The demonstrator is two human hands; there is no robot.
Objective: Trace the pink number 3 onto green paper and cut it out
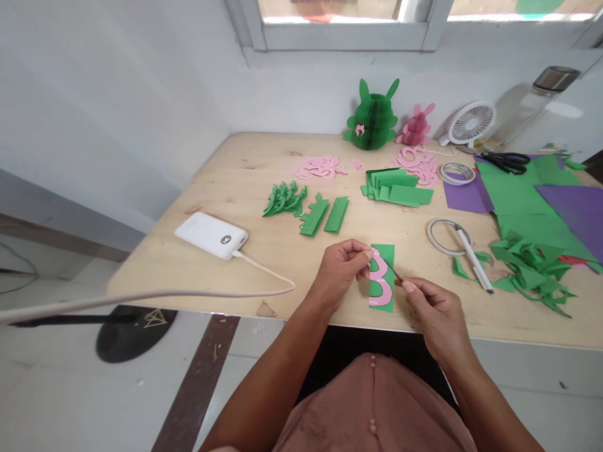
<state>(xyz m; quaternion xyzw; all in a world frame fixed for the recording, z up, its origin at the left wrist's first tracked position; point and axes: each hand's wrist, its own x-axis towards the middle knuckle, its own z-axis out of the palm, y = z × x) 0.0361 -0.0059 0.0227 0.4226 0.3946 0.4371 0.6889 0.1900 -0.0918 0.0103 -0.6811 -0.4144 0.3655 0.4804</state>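
One green paper card (389, 254) lies in the middle of the work, at the table's near edge, with a pink curvy shape (380, 274) on top. The left hand (347, 267) pinches the pink shape at its top left edge. The right hand (431, 307) grips a thin dark stick (394, 272), its tip by the pink edge.

From the card, a pile of cut green pieces (285, 198) sits at 10 o'clock, so some cutting looks done. At 12 o'clock stands a big green paper animal (372, 122), which looks finished. The card's outer edges are straight, so I think it is not cut yet. Flat green strips (400, 188) at 1 o'clock look uncut too, so plenty seems left.

The big animal is round, with lots of thin folds and two long ears. Curly pink paper pieces (320, 167) lie at 11 o'clock, all loops. At 3 o'clock are thin, crinkly green scraps (532, 270), and a smooth white pen (473, 258) nearer the card. The table (245, 157) looks like pale wood.
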